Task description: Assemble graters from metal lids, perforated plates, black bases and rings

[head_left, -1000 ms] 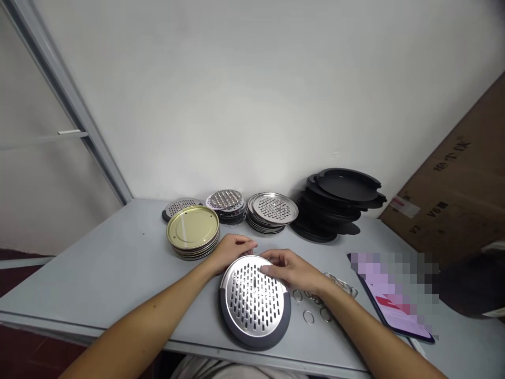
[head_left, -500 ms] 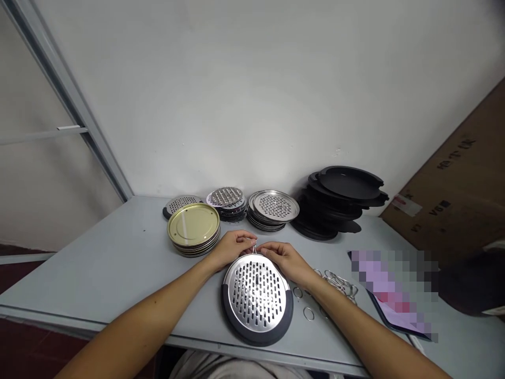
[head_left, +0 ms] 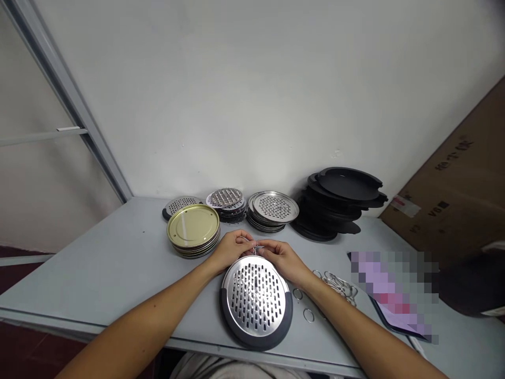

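A round metal grater point(head_left: 256, 297) with rows of slots lies in front of me, its lower rim wrapped in a dark grey holder point(head_left: 258, 341). At its top edge stands a small wire loop point(head_left: 254, 251). My left hand point(head_left: 235, 246) is closed, pinching the loop from the left with thumb and forefinger. From the right, the fingertips of my right hand point(head_left: 284, 259) are closed on the same loop. The fingers partly cover the loop, so its exact shape is hard to tell.
Loose metal rings point(head_left: 309, 315) and a heap of wire loops point(head_left: 340, 285) lie by my right forearm. Behind are gold-coloured lids point(head_left: 193, 226), small grater discs point(head_left: 225, 198), larger grater discs point(head_left: 275, 207) and black trays point(head_left: 347, 184). A phone point(head_left: 394, 316) and cardboard box point(head_left: 445, 195) are right.
My fingertips have shifted slightly at the wire loop and stay closed on it. The grater sits marginally lower in view; the stacks have not moved.
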Tool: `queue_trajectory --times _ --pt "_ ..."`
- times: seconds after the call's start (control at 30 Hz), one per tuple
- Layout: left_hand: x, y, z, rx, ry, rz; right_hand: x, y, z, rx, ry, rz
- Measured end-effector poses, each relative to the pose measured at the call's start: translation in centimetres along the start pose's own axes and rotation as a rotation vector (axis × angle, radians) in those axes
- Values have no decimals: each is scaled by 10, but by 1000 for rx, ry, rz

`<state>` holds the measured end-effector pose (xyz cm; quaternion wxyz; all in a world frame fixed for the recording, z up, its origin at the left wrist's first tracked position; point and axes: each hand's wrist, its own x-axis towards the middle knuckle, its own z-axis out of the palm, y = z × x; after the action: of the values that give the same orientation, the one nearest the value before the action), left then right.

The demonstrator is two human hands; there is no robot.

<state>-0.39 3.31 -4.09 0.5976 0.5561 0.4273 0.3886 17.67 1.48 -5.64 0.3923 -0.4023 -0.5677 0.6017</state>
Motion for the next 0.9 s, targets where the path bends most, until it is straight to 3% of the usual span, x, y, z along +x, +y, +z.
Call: queue_trajectory --times 0.33,0.9 --pt "-2 3 0 17 -24 3 -2 1 1 78 55 23" --pt "-2 -1 -3 51 -46 48 -8 -9 0 112 -23 25"
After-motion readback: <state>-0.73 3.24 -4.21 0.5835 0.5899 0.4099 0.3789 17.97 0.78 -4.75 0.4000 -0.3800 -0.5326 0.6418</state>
